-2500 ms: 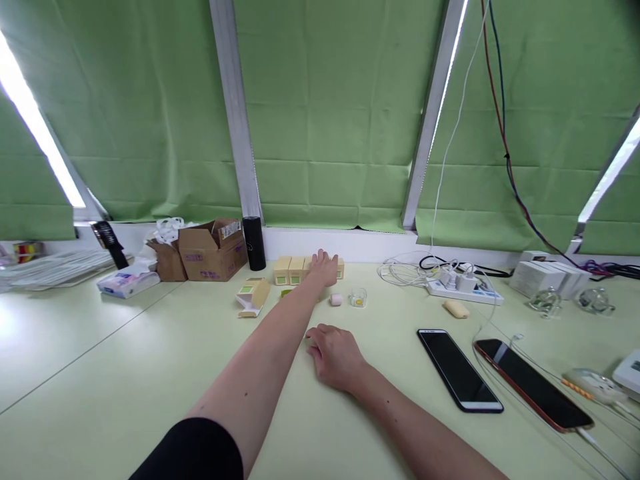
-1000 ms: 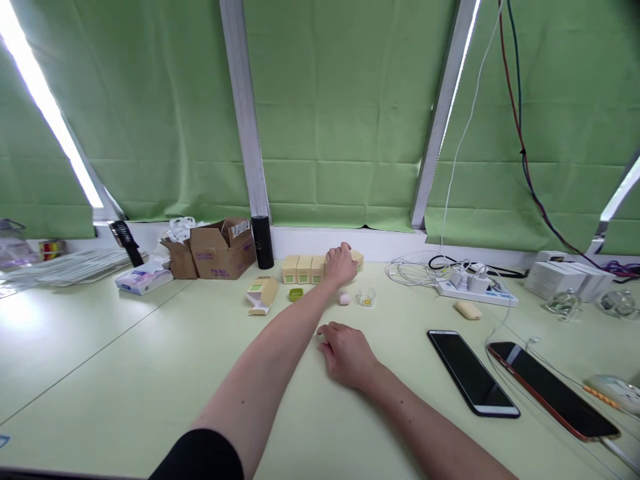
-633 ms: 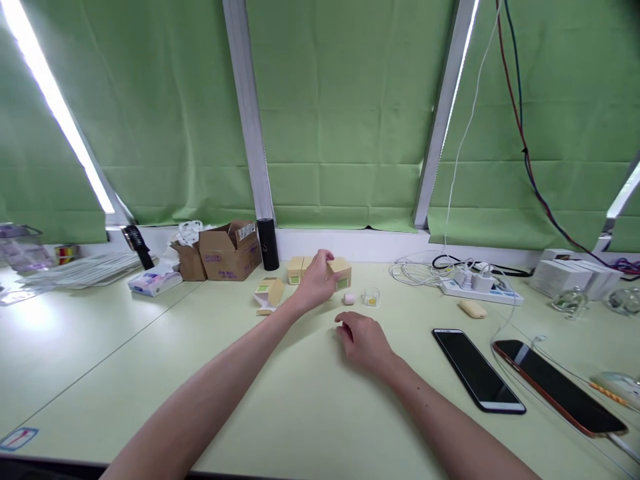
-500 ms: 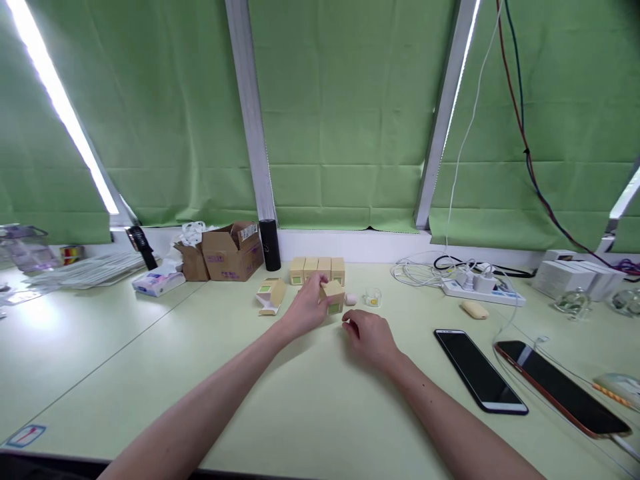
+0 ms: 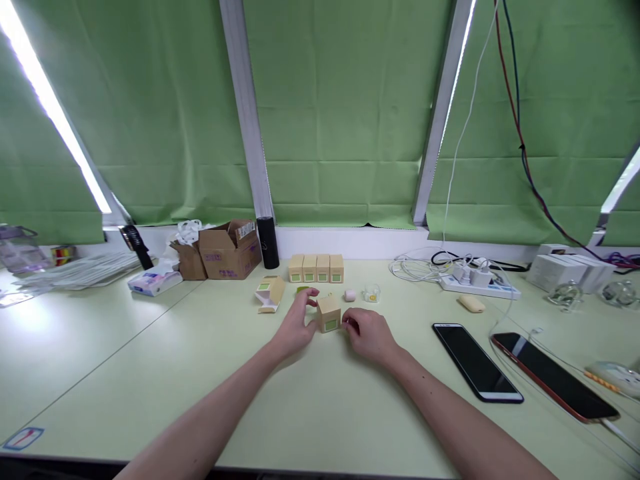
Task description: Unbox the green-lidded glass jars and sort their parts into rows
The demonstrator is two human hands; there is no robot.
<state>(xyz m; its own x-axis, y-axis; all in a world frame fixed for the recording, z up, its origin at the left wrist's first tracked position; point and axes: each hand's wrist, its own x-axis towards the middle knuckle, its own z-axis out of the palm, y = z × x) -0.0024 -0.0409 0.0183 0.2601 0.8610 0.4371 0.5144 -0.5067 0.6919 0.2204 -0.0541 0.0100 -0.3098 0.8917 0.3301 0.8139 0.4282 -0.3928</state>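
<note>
A small tan cardboard box (image 5: 329,315) with a green window on its front stands on the table between my hands. My left hand (image 5: 295,328) is at its left side, thumb and fingers apart, with the thumb close against the box. On the other side, my right hand (image 5: 369,335) has curled fingers, their tips at the box's right edge; whatever they pinch is hidden. Behind the box are a small pale pink piece (image 5: 349,295) and a clear little container (image 5: 371,293). A green item (image 5: 302,289) shows partly behind my left fingers. To the left lies an opened tan box (image 5: 271,294).
Several matching tan boxes (image 5: 316,269) form a row at the back. A brown carton (image 5: 230,250) and black cylinder (image 5: 269,243) stand at back left. Rightward lie a phone (image 5: 477,363), another phone (image 5: 555,377), a power strip (image 5: 480,287) and loose cables.
The small box has come nearer to me and now sits upright between my hands. My left hand moved back and left, its fingers spreading from the box; my right hand stayed nearly in place.
</note>
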